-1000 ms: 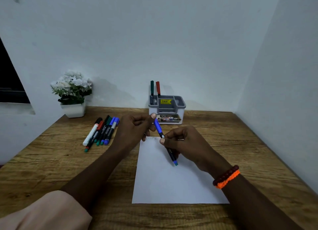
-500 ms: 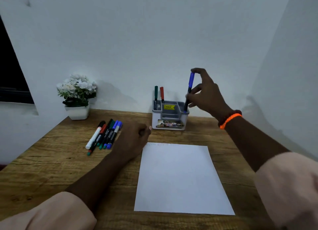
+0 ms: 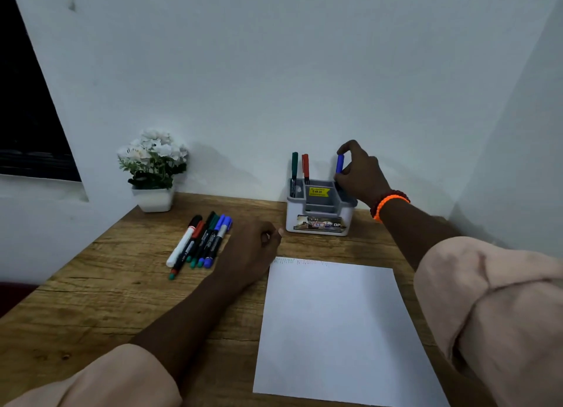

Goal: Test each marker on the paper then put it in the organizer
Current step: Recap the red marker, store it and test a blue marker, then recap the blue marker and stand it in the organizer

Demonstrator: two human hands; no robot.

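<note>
My right hand [image 3: 361, 175] pinches a blue marker [image 3: 340, 163] by its cap; the marker stands upright in the right rear compartment of the grey and white organizer [image 3: 320, 220]. A green marker [image 3: 294, 166] and a red marker [image 3: 305, 166] stand in its left rear compartment. My left hand [image 3: 251, 248] rests on the table with its fingers curled and holds nothing. It lies between a row of several markers [image 3: 199, 243] and the white paper [image 3: 338, 330], which bears faint scribbles along its top edge.
A white pot of white flowers [image 3: 154, 169] stands at the back left by the wall. White walls close the wooden table [image 3: 106, 300] at the back and right. A dark window opening is at the far left.
My right hand carried the blue marker from above the paper to the organizer and lowered it into the right rear compartment. My left hand let go of the marker and settled on the table.
</note>
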